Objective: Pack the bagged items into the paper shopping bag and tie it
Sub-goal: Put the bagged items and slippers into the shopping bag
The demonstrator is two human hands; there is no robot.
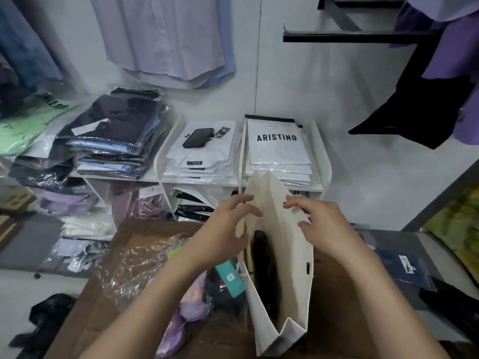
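A white paper shopping bag [293, 257] stands upright on a brown cardboard surface [108, 255], its mouth spread wide. A dark bagged item [264, 265] lies inside it. My left hand [228, 224] rests against the bag's left rim with fingers spread and loosely bent. My right hand [318, 224] touches the right rim, fingers curled over its edge. Left of the bag lie a purple bagged item [186, 307], a dark bagged garment with a teal tag [230, 277] and crumpled clear plastic [137, 263].
White shelves [155, 177] behind hold stacks of bagged shirts, one marked ARISTINO [277, 143], and a black phone [198, 137]. Shirts hang on the wall above. A dark packet [407, 265] lies on the grey surface at right. Black cloth [49, 312] lies on the floor at left.
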